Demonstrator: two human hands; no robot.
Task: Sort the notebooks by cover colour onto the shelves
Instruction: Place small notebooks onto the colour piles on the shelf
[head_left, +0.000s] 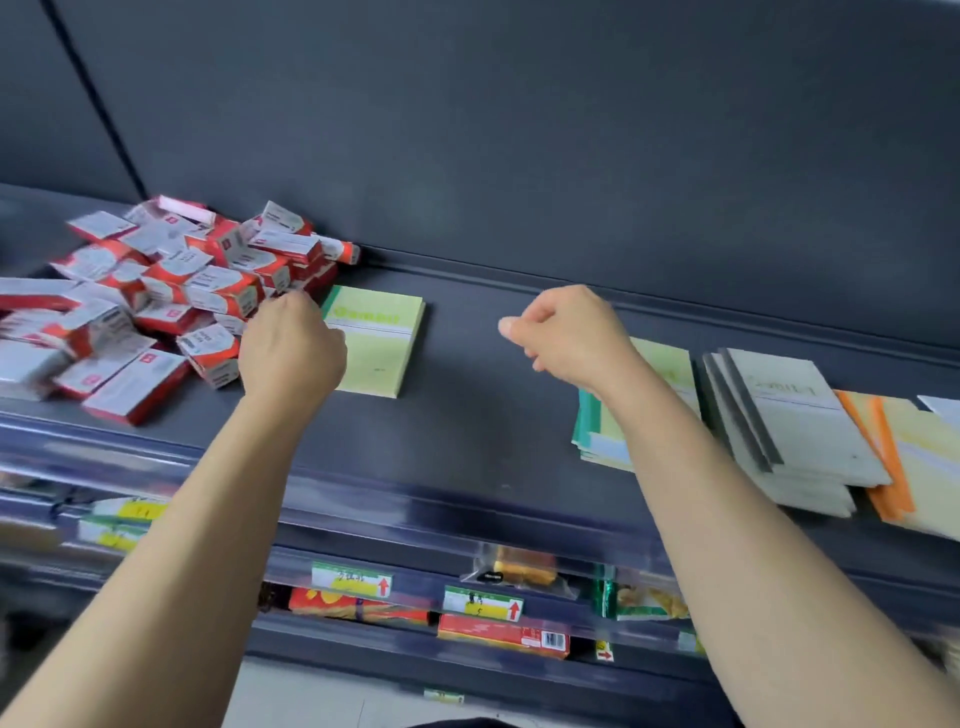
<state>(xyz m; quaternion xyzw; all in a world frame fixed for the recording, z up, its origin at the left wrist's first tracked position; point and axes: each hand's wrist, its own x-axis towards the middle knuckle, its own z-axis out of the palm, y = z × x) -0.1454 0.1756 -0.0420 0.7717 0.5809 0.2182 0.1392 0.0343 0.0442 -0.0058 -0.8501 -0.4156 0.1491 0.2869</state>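
A green-covered notebook (376, 340) lies flat on the dark shelf (467, 415), left of centre. My left hand (291, 348) rests at its left edge, fingers curled down; whether it grips the cover I cannot tell. My right hand (566, 332) hovers over bare shelf to the right, loosely closed and holding nothing. Under my right forearm lies a fanned pile of green notebooks (605, 441). Beside it sit a stack of grey notebooks (795, 426) and orange-spined yellow notebooks (904, 462).
A heap of small red-and-white boxes (156, 306) crowds the shelf's left end, touching the green notebook's corner. Lower shelves carry price tags (353, 579) and packaged goods (501, 636). A dark back panel rises behind the shelf.
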